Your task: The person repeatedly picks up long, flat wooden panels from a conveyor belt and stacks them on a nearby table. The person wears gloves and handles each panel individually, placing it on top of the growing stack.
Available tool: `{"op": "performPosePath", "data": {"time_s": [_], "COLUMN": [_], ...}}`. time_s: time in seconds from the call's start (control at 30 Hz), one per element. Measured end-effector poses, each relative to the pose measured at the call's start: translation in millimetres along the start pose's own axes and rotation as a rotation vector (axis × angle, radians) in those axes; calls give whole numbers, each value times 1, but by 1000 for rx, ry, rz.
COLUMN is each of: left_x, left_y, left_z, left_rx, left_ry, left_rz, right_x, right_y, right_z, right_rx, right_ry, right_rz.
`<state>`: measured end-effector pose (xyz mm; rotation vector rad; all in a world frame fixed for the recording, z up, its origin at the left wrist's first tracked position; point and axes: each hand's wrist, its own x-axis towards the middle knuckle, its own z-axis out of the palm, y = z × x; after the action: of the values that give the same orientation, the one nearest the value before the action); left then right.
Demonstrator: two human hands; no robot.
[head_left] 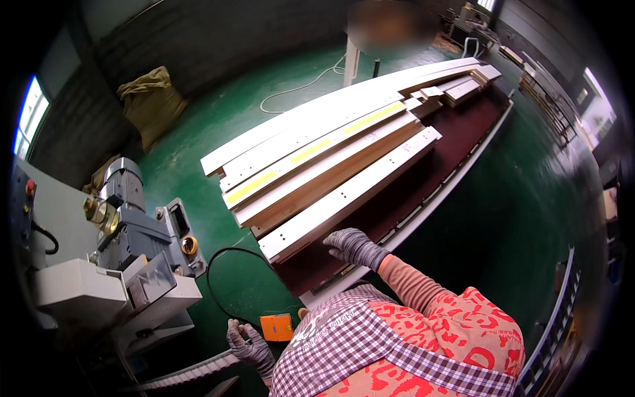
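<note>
My right hand (357,247), in a grey knit glove, reaches over the dark maroon tabletop (463,119). Its fingers are stretched out and hold nothing that I can see. The fingertips are near the lower edge of a long white board (350,194) with small dark holes; I cannot tell whether they touch it. My left hand (250,348), gloved alike, hangs low beside an orange box (276,327) and the end of a pale ribbed strip (192,372). Its fingers are apart, with nothing visible in them. More white boards (311,149) lie lengthwise on the table, one with yellow strips.
A grey motor-driven machine (135,228) stands at the left, with a black cable (210,274) curving across the green floor (169,175). A tan sack (152,102) rests by the wall. A ladder-like metal rail (552,324) runs along the right. White edging (436,207) borders the table.
</note>
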<state>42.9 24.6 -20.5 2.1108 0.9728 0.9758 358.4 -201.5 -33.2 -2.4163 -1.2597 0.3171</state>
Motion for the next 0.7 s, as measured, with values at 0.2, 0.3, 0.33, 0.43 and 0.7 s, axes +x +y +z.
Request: {"op": "performPosePath", "data": {"time_s": [0.2, 0.3, 0.33, 0.43, 0.7], "left_x": [20, 29, 30, 33, 30], "left_y": [11, 19, 24, 26, 12], "left_z": [9, 14, 16, 20, 19], "left_rx": [28, 6, 9, 7, 31], "left_ry": [-99, -124, -119, -121, -39], "left_rz": [59, 60, 74, 68, 68], "right_x": [-19, -18, -16, -12, -3], "right_y": [12, 10, 7, -5, -7], "right_z": [25, 34, 35, 29, 37], "right_rx": [24, -9, 6, 20, 7], "right_ry": [-61, -144, -160, -212, -302], "right_rz": [45, 48, 43, 30, -70]}}
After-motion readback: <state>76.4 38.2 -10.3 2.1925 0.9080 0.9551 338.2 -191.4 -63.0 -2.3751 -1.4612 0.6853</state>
